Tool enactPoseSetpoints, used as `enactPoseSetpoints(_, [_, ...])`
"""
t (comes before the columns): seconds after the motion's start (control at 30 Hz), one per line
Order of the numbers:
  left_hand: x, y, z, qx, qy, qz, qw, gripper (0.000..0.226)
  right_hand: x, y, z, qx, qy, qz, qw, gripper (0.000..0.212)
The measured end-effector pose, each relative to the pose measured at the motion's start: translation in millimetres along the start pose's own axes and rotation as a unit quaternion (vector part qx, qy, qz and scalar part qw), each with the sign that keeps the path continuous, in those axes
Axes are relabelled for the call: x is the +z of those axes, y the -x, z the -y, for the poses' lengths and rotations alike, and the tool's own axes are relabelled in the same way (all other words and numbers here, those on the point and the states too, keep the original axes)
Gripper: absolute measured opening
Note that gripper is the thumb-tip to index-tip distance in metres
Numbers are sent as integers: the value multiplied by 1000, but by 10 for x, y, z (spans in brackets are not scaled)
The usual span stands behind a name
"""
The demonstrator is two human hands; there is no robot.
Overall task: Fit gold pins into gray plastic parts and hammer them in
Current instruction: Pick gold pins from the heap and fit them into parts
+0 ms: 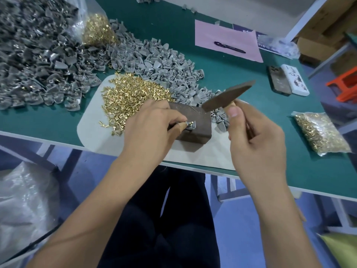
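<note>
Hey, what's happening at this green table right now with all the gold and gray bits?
A person is seated at the green table fitting pins into plastic parts. The left hand pinches a gray plastic part with a gold pin in it against a dark metal block. The right hand grips a hammer, its head raised above the block. A heap of loose gold pins and piles of gray parts lie just beyond.

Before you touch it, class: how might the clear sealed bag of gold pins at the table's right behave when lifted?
The clear plastic bag of gold pins is packed full of metal, so probably heavy for its size. It bulges unevenly, so likely to sag and shift. Its glossy film may be slippery.
</note>
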State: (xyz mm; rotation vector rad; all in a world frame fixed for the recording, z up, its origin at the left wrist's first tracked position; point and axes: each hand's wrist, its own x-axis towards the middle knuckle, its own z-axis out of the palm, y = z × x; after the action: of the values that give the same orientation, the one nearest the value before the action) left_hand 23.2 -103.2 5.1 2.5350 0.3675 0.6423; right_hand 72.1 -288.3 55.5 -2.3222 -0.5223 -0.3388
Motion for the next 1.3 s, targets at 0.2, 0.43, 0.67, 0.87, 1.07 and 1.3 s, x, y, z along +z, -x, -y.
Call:
enactPoseSetpoints(0.2, [-6,-16,32,6,1,13,1000,9,140,130,64,-17,98,65,993,29])
enactPoseSetpoints(0.43, [0,-41,61,5,7,14,1000,11,202,193,90,-18,91,5,996,32])
enactPoseSetpoints(0.67, [-4,-38,66,8,7,18,1000,11,237,166,2,0,98,38,994,31])
enactPoseSetpoints(0.87, [-11,-27,42,9,-1,16,1000,11,190,96,3,32,83,65,994,35])
enactPoseSetpoints(1.07, [-27,-17,47,6,6,25,1000,13,74,10,112,-31,98,-60,993,29])
enactPoseSetpoints(1.3, [-16,-32,74,-6,21,35,999,10,3,-46,201,-77,200,38,976,31])
